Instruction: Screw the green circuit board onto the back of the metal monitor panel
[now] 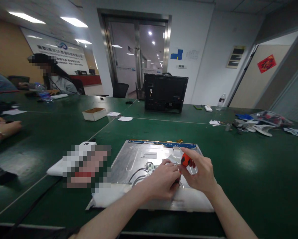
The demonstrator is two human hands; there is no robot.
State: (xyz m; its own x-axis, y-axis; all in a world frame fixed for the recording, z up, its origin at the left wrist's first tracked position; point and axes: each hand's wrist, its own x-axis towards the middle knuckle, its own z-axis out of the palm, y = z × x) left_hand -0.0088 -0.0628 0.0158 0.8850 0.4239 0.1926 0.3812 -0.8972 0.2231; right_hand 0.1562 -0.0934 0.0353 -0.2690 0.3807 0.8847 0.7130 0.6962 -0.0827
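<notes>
A flat silver metal panel [136,159] lies face down on the green table in front of me, with a thin blue circuit strip [163,144] along its far edge and grey wires [137,174] near its middle. My right hand [200,172] grips an orange-handled screwdriver [185,160], held upright over the panel. My left hand [162,181] rests on the panel right beside the screwdriver's lower end, fingers curled around the spot where the tip meets the metal. The tip itself is hidden by my hands.
A black monitor housing [165,93] stands upright at the back. A small white box [94,114] and paper slips lie to the left, loose parts and plastic bags [258,122] to the right. Another person [55,78] sits far left; someone's arm [3,127] rests at the left edge.
</notes>
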